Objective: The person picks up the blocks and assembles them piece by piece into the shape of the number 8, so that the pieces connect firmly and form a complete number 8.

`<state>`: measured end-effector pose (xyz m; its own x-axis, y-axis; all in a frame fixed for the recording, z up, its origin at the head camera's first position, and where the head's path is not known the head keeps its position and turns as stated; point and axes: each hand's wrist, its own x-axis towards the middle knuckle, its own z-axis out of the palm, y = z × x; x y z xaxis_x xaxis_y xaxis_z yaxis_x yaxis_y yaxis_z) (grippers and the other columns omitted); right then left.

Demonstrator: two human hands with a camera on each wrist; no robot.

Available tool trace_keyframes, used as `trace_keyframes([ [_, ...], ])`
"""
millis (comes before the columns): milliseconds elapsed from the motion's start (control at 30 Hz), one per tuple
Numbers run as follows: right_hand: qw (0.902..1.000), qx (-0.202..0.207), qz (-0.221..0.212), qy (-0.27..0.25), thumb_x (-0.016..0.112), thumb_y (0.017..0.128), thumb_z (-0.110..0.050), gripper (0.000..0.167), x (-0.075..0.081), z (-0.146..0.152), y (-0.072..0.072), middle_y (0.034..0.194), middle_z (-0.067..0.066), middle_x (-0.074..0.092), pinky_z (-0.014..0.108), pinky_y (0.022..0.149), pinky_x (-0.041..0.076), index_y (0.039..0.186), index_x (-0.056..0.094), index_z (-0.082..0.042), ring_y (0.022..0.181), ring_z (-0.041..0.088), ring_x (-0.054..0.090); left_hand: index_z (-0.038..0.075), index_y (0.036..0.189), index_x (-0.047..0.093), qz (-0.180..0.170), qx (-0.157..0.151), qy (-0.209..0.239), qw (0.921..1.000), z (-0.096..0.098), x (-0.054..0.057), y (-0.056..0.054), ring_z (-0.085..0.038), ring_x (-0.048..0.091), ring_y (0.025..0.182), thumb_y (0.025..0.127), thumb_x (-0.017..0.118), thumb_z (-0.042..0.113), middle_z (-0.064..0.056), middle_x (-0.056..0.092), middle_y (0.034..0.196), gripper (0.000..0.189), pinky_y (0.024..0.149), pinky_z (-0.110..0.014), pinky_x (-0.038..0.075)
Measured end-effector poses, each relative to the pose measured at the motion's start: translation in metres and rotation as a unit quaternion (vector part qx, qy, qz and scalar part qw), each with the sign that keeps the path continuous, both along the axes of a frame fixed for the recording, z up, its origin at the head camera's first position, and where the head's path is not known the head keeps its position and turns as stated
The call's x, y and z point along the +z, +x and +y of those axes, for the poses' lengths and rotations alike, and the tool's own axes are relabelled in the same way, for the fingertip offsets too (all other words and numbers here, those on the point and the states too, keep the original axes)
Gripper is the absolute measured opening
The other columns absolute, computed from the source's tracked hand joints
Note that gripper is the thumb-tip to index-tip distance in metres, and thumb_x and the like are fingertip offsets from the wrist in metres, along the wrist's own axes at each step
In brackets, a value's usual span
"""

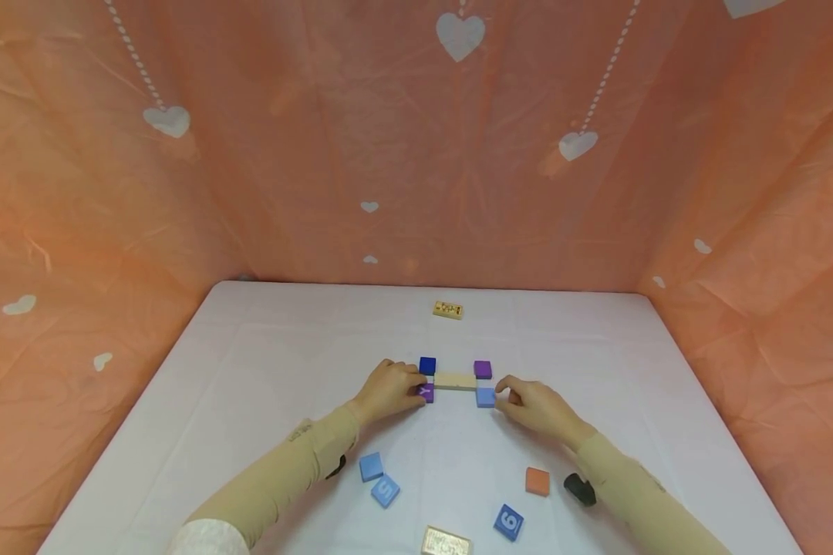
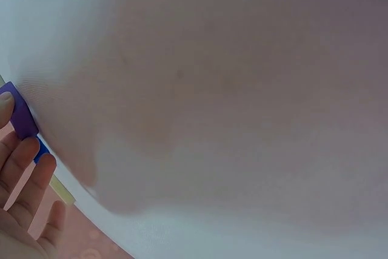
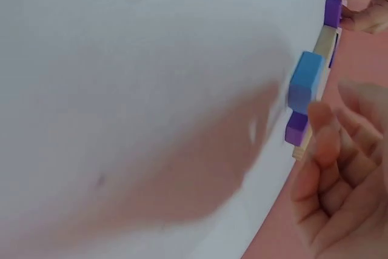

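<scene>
In the head view my left hand (image 1: 387, 391) pinches a purple letter tile (image 1: 426, 394) marked Y between thumb and fingers. The tile sits at the near left end of a pale wooden block (image 1: 455, 381). A dark blue tile (image 1: 427, 365) lies at the far left end, just beyond my fingers. Across from it is another purple tile (image 1: 483, 369), at the far right end. My right hand (image 1: 540, 407) is beside the light blue tile (image 1: 485, 398) at the near right end. In the right wrist view its fingers are loosely bent, fingertips close to that light blue tile (image 3: 305, 80), nothing between them.
Nearer on the white table (image 1: 264, 331) lie two light blue tiles (image 1: 371, 467), an orange tile (image 1: 537, 482), a blue tile (image 1: 509, 522) with a number and a gold-topped block (image 1: 446, 542). Another gold-marked block (image 1: 448, 310) lies farther back. Orange cloth (image 1: 416, 154) surrounds the table.
</scene>
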<state>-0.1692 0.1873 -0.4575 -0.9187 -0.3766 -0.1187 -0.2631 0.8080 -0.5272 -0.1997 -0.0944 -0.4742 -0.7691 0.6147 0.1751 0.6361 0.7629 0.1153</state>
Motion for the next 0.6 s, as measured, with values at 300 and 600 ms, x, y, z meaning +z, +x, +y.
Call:
trace_keyframes([
  [300,0.9930,0.112,-0.034,-0.018,0.062,0.086,-0.018,0.003,0.004,0.022,0.012,0.068,-0.011,0.051,0.018,0.058,0.039,0.084,0.060,-0.019,0.063,0.000,0.043,0.018,0.097,0.072,-0.006,0.003,0.000,1.0000,0.000,-0.002,-0.001,-0.008,0.061,0.075,0.077,0.074,0.036,0.007,0.066,0.082,0.027,0.079,-0.034,0.047],
  [600,0.9842,0.131,-0.119,-0.011,0.071,0.080,-0.033,0.017,0.007,0.039,0.027,0.063,-0.012,0.044,0.018,0.056,0.035,0.078,0.057,-0.023,0.060,0.000,0.043,0.016,0.099,0.072,-0.018,0.003,0.014,0.9997,0.001,-0.001,-0.003,-0.011,0.063,0.079,0.076,0.074,0.033,0.005,0.068,0.085,0.029,0.081,-0.036,0.047],
])
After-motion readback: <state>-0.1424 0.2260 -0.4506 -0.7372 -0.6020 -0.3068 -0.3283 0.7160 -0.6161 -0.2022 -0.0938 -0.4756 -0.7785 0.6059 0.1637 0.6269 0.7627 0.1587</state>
